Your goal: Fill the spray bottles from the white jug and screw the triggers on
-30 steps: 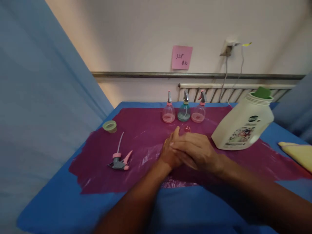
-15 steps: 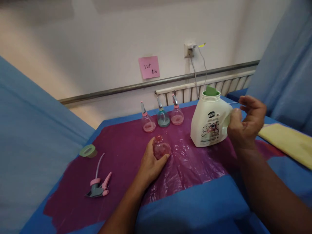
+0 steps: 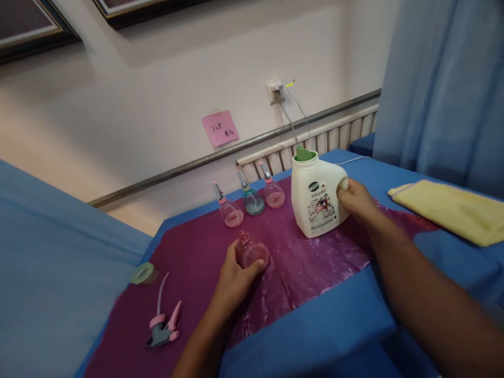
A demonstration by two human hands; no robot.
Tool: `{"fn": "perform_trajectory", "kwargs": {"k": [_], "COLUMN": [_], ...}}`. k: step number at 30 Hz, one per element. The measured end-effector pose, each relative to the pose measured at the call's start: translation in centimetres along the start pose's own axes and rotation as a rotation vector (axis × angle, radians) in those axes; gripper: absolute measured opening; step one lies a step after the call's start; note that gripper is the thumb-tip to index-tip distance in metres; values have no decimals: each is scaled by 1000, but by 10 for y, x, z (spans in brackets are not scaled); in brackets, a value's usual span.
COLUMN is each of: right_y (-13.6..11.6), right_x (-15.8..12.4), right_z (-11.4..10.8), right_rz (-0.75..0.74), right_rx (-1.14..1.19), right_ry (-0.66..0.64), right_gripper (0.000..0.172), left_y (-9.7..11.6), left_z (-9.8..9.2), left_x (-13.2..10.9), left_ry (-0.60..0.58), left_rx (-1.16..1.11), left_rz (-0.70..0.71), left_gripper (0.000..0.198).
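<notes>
My left hand is wrapped round a clear pink spray bottle that has no spray head on it. On my right, my right hand grips the handle of a large cream jug with a printed label and a green spout in its open mouth. The jug is upright. A grey and pink spray head with a thin tube lies on the purple plastic sheet, left of my left arm. Beyond it sits a green cap.
Behind my left hand stand a pink spray bottle, a teal spray bottle and another pink spray bottle. A folded yellow cloth lies on the blue table at the right. Blue curtains flank both sides.
My right hand, raised with its fingers partly spread beside the jug earlier, has closed round the handle. My left hand still holds the bottle. The whole view has shifted and tilted.
</notes>
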State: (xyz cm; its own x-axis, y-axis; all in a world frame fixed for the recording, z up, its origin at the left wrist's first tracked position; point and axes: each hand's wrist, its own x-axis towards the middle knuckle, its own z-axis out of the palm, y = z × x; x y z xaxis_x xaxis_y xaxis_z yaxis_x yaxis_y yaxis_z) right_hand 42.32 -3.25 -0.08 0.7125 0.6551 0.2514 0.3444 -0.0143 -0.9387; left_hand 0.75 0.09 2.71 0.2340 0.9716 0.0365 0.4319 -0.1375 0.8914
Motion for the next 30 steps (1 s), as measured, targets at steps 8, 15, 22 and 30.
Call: {"fn": "perform_trajectory", "kwargs": {"k": [8,15,22,30], "right_y": [-37,-91,-133,-127], "right_x": [-24,-32,-17,-17], "right_z": [-5,-20,-21,-9], "right_rz": [-148,-376,-501,-396], "right_rx": [-170,-471,-834,-1051], "right_ry": [64,-47,-225,-285], "right_gripper": [27,33,32,48], "left_y": [33,62,69,64], "left_z": [-16,-41,-52,-63], "left_x": [-14,-31,-36,-29], "left_ry": [78,89,156,99], "left_rx": [123,107,178,401], "left_rz": [24,131,132,175], "left_gripper": [82,82,87,89]}}
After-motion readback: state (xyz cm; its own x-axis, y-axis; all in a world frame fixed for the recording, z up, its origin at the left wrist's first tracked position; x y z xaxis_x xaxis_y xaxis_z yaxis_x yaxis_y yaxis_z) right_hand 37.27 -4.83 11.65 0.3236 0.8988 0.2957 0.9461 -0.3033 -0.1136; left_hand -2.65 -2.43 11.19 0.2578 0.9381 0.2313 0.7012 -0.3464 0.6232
